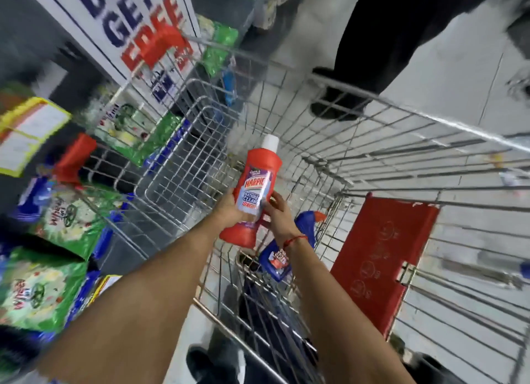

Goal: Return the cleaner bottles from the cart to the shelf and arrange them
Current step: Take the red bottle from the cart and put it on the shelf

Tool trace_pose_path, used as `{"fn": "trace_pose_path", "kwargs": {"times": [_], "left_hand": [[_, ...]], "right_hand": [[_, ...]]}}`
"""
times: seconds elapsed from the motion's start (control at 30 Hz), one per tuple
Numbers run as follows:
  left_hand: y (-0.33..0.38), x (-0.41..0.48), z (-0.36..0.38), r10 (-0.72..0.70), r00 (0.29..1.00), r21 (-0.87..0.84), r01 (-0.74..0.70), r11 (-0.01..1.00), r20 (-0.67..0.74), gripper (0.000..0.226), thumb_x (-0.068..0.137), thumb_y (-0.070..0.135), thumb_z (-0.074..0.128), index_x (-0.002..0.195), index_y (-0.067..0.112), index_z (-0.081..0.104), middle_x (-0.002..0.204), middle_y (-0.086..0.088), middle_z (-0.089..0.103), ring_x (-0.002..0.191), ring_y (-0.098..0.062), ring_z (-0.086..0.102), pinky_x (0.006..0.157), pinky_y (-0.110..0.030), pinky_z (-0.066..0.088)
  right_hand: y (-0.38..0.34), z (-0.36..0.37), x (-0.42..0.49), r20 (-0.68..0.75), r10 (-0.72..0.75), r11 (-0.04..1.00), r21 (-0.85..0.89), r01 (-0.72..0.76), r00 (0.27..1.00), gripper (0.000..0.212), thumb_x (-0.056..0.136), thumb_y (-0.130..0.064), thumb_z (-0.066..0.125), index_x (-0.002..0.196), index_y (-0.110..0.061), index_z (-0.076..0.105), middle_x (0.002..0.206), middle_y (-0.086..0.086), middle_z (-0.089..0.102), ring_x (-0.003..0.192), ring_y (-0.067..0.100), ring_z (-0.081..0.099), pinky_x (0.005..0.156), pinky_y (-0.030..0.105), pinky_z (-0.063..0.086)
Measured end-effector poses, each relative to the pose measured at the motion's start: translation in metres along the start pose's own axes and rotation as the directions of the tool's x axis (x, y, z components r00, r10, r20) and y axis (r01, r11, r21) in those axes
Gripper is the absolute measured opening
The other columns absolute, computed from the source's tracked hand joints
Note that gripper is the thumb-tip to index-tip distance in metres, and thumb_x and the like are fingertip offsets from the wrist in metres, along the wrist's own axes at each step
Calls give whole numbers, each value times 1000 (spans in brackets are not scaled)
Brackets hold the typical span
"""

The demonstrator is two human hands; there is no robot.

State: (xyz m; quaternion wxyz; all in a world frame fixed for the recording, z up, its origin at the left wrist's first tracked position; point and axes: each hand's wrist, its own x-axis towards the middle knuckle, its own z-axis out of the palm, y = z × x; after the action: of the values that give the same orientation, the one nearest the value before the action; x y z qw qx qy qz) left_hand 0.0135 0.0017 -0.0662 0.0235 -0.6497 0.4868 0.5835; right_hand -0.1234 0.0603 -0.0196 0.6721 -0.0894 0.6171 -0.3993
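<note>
Head view: both hands gripped one red cleaner bottle (259, 183) above the cart (372, 160); left hand (229, 208) cupped its base. Right hand (276, 214) pinched the label; a blue bottle (279, 257) lay below.

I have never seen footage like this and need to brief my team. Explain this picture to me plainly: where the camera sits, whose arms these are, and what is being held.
There is no machine here. The one picture comes from a wide-angle camera worn on a person's head, looking down, so the two bare arms are that person's own.

Both hands hold one red cleaner bottle with a white cap over a wire shopping cart: the left hand from the left, the right hand from the right. A red thread circles the right wrist.

In the cart lie another red bottle and a blue bottle, both partly hidden. A red flap is the cart's seat panel.

At the left are shelves with green packets. Another person's dark legs stand beyond the cart.
</note>
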Motion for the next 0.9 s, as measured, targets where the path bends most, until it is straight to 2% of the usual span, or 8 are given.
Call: {"fn": "trace_pose_path", "kwargs": {"times": [0.07,0.13,0.3,0.43,0.57,0.67,0.77,0.9], "left_hand": [[44,-58,-24,95,993,-62,-99,993,-66,87,51,18,89,124,9,43,113,-7,61,103,-24,59,92,-39,48],[53,-87,-47,164,978,-136,-182,974,-130,80,59,10,85,126,10,40,107,-2,54,102,-23,57,83,-29,43],[43,-175,-122,375,882,-319,-456,831,-285,116,23,62,84,119,15,41,117,-10,58,103,-27,61,92,-44,50],[32,-237,-161,445,761,-310,-616,725,-472,110,28,64,83,120,15,47,117,-13,63,98,-20,65,89,-37,55],[-17,-314,-209,391,637,-324,-717,617,-665,91,27,53,86,108,32,50,103,11,64,83,6,66,72,-11,53],[-77,-372,-237,281,542,-303,-748,591,-792,89,31,49,88,110,31,52,94,13,72,83,-2,69,71,-16,56],[-141,-427,-251,149,440,-277,-757,592,-886,75,37,35,84,106,38,54,90,11,74,83,-9,69,73,-22,57],[-218,-495,-257,-11,272,-223,-763,607,-962,69,38,37,83,101,40,57,90,14,73,83,-5,67,71,-16,55]], "right_hand": [[-21,11,-16,51,-88,996,-23,89,995,34,91,-15,48,124,-15,41,106,-2,59,96,20,59,79,36,53],[-45,28,-36,120,-172,981,-68,181,978,30,91,-16,48,121,-18,45,105,-5,61,90,12,63,71,28,55],[-93,102,-106,315,-373,891,-141,432,872,32,86,-13,55,117,-16,51,106,3,64,87,9,65,72,26,55],[-111,157,-148,429,-476,810,-125,573,767,38,81,-12,56,119,-13,51,111,13,62,97,19,61,89,37,51],[-102,243,-202,629,-477,724,-114,680,614,31,86,0,52,112,-17,54,105,-2,67,94,6,62,91,27,51],[-70,308,-243,768,-406,667,-122,735,496,28,86,-1,53,110,-16,55,99,-13,70,92,2,63,82,17,52],[-27,363,-285,873,-307,634,-110,765,380,29,86,-3,53,114,-8,52,109,5,62,98,9,59,88,22,51],[35,429,-338,961,-170,606,-73,792,219,36,85,-8,56,120,-6,49,116,7,58,104,17,55,93,29,47]]}}
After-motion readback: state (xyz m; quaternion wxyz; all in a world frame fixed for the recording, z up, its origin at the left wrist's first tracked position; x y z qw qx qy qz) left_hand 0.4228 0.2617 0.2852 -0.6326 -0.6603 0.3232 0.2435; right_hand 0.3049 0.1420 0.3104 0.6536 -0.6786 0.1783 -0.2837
